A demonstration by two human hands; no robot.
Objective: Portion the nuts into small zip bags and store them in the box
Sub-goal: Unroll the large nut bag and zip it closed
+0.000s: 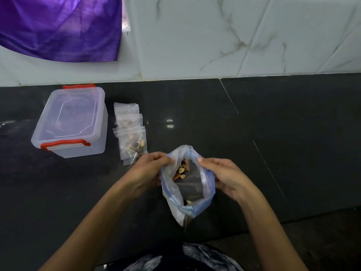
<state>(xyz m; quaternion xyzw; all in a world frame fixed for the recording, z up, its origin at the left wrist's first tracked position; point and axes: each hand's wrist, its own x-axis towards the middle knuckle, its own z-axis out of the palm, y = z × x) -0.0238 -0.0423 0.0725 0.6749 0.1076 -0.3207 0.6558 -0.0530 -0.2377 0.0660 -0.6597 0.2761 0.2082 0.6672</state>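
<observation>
A large clear zip bag [207, 184] with a blue seal strip is held wide at its mouth between both hands, above the dark counter. My left hand [148, 171] pinches its left rim and my right hand [226, 177] pinches its right rim. Mixed nuts [180, 171] show inside, near the left wall of the bag. Several small zip bags [130, 132] lie in a row on the counter to the left, some with nuts in them. A clear plastic box [72, 122] with red latches stands further left, its lid on.
The dark stone counter [273, 143] runs under everything, with a marble-tiled wall [214, 36] behind it. A purple cloth [58, 26] hangs at the upper left. The counter's front edge lies near my body at the bottom.
</observation>
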